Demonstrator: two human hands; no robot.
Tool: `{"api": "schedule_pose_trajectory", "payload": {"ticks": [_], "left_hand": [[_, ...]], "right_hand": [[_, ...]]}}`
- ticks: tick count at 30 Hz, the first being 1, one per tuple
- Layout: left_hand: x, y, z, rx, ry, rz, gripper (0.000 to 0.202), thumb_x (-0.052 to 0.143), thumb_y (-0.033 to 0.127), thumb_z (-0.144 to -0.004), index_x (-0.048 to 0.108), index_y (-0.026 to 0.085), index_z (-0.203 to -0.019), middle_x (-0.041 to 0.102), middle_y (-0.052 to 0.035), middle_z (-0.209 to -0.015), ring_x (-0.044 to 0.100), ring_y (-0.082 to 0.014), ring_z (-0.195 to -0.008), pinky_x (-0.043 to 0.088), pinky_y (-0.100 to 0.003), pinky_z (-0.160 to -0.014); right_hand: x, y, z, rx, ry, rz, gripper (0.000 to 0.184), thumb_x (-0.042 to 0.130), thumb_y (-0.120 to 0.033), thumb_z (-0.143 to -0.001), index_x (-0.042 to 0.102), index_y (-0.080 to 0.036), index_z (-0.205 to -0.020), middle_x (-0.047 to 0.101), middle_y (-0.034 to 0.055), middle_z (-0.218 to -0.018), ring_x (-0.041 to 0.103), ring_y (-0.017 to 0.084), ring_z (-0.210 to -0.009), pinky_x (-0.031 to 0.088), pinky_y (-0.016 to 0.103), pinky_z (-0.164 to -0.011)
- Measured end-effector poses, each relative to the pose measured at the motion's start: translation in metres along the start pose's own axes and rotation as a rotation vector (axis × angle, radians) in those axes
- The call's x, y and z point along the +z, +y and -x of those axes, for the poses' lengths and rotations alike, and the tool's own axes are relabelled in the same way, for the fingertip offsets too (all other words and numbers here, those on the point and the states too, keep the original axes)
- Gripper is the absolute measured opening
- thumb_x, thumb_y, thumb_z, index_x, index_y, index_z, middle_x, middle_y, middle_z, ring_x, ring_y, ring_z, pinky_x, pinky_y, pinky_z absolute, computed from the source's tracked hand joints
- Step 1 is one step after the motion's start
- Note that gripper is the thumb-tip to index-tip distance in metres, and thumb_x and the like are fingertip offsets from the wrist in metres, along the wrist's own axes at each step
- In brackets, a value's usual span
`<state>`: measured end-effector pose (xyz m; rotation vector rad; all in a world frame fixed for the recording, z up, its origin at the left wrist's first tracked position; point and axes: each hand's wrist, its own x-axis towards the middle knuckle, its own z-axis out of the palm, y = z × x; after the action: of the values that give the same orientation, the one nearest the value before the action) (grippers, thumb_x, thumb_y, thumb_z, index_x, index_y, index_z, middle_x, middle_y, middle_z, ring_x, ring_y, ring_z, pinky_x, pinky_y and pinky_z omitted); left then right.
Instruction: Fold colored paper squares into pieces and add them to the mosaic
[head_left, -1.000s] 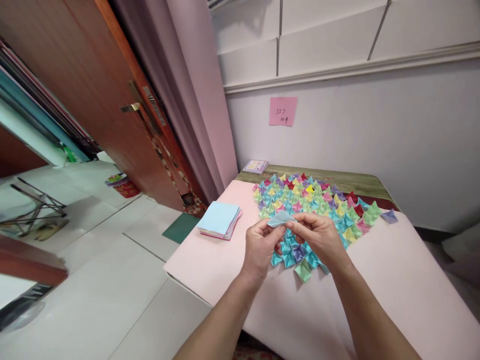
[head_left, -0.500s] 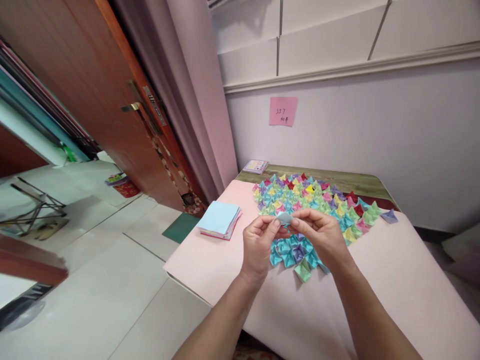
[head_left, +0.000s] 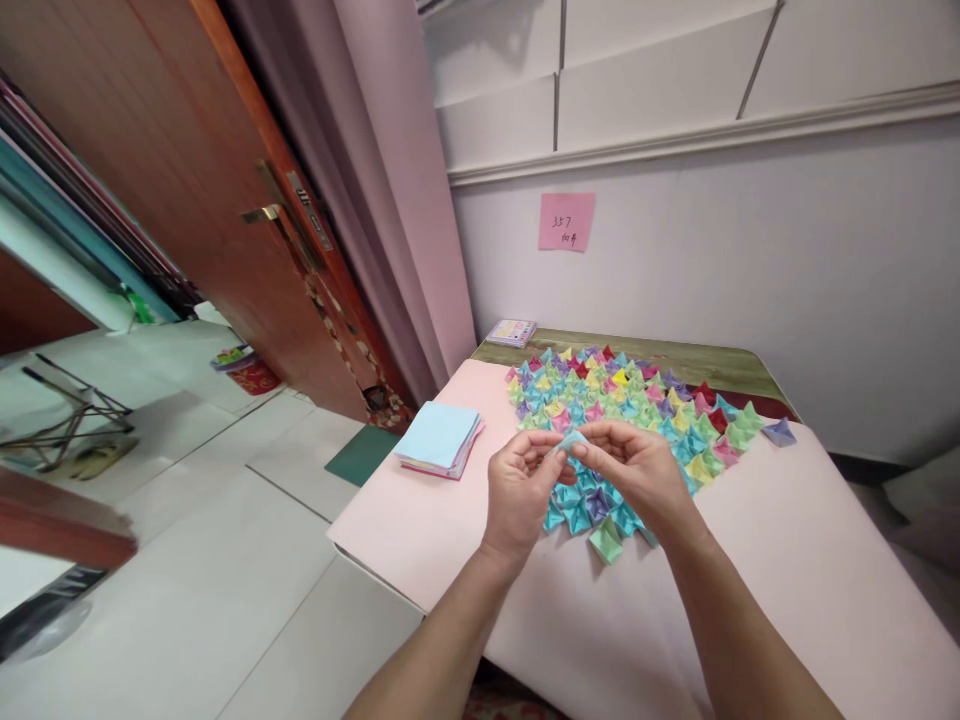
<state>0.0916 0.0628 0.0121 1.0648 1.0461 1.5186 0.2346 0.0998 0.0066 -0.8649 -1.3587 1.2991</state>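
Note:
Between my fingertips is a small folded piece of light blue paper (head_left: 573, 439), partly covered by my thumbs. My left hand (head_left: 523, 490) pinches its left side, and my right hand (head_left: 637, 470) pinches the right side, with the two thumbs close together. Just beyond and below my hands spreads a dense patch of folded paper pieces (head_left: 622, 400) in blue, green, yellow, pink, red and purple. A light green folded piece (head_left: 607, 541) lies at its near edge. One purple-blue folded piece (head_left: 780, 432) sits apart at the far right.
A stack of square paper (head_left: 439, 437), light blue on top, lies on the left of the pink-covered table (head_left: 442, 530). At the back left corner is a small printed pack (head_left: 511, 332). A pink note (head_left: 567, 222) hangs on the wall. A wooden door (head_left: 225, 220) stands at left.
My thumbs have come closer together over the light blue paper, which now shows less of its surface and sits tilted. My left hand has shifted slightly right. The things on the table have not moved.

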Motion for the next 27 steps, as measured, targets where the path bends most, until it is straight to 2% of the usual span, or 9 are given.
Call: {"api": "schedule_pose_trajectory", "payload": {"ticks": [5, 8, 14, 18, 20, 27], "left_hand": [[-0.001, -0.001, -0.001, -0.062, -0.032, -0.024, 0.021, 0.076, 0.032, -0.076, 0.067, 0.014, -0.085, 0.068, -0.0011, -0.068, 0.064, -0.0134, -0.058, 0.056, -0.026, -0.058], [-0.002, 0.000, -0.003, -0.115, -0.045, -0.010, 0.022, 0.074, 0.034, -0.077, 0.067, 0.014, -0.079, 0.066, -0.0008, -0.064, 0.063, -0.0134, -0.056, 0.056, -0.026, -0.055], [-0.006, 0.002, -0.007, -0.014, -0.073, -0.243, 0.019, 0.071, 0.031, -0.078, 0.065, 0.014, -0.072, 0.061, 0.0000, -0.059, 0.058, -0.0117, -0.053, 0.050, -0.023, -0.052], [-0.003, -0.005, -0.009, -0.065, 0.026, -0.052, 0.020, 0.070, 0.032, -0.078, 0.062, 0.016, -0.087, 0.063, 0.0012, -0.064, 0.061, -0.0135, -0.058, 0.053, -0.026, -0.057], [-0.001, -0.008, -0.009, -0.085, 0.084, 0.053, 0.021, 0.071, 0.030, -0.076, 0.060, 0.017, -0.088, 0.065, 0.0006, -0.070, 0.062, -0.0134, -0.061, 0.054, -0.027, -0.060], [0.001, -0.006, -0.009, -0.115, 0.062, 0.050, 0.017, 0.076, 0.025, -0.069, 0.066, 0.014, -0.077, 0.061, 0.0019, -0.064, 0.055, -0.0089, -0.056, 0.046, -0.021, -0.056]], "right_hand": [[-0.001, -0.003, 0.001, -0.086, 0.071, 0.133, 0.020, 0.081, -0.038, -0.071, 0.074, -0.020, -0.076, 0.070, 0.0015, -0.071, 0.062, 0.015, -0.065, 0.049, 0.025, -0.058], [0.000, -0.006, 0.002, -0.092, 0.087, 0.166, 0.021, 0.078, -0.039, -0.074, 0.072, -0.019, -0.071, 0.067, 0.0010, -0.067, 0.058, 0.013, -0.062, 0.046, 0.024, -0.056], [-0.001, -0.002, -0.002, -0.008, -0.021, 0.069, 0.027, 0.078, -0.042, -0.072, 0.070, -0.018, -0.078, 0.063, 0.0002, -0.067, 0.055, 0.013, -0.062, 0.046, 0.024, -0.058], [-0.003, 0.001, -0.004, 0.011, 0.047, 0.097, 0.029, 0.077, -0.044, -0.073, 0.068, -0.017, -0.076, 0.058, -0.0018, -0.061, 0.050, 0.010, -0.055, 0.040, 0.021, -0.051], [-0.003, 0.003, -0.005, 0.053, 0.096, 0.057, 0.031, 0.078, -0.045, -0.072, 0.067, -0.017, -0.078, 0.059, -0.0015, -0.061, 0.053, 0.010, -0.055, 0.043, 0.022, -0.051], [-0.002, 0.005, -0.005, 0.115, 0.130, -0.013, 0.033, 0.082, -0.044, -0.068, 0.067, -0.017, -0.080, 0.065, -0.0001, -0.063, 0.062, 0.012, -0.058, 0.052, 0.022, -0.054]]}}
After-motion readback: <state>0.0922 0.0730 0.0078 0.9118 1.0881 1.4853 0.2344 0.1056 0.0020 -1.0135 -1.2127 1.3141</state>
